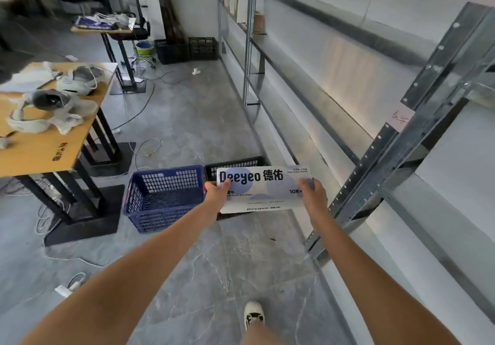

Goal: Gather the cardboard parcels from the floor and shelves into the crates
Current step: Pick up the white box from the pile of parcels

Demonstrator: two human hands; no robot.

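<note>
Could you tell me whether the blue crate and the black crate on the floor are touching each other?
Cannot tell: in the head view the blue crate and black crate meet rim to rim, but no contact or gap shows plainly.

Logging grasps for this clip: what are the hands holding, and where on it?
A white Deeyeo box, held at its two short ends: left hand and right hand, thumbs on top.

White-lilac parcel (263,188) (blue crate (163,197))

We are in a storeroom or small warehouse: tall metal shelving (401,136) lines one wall, plastic crates (166,197) stand on a bare grey stone floor (192,119), and a wooden desk (48,152) carries headsets (77,79) and loose cables.
</note>
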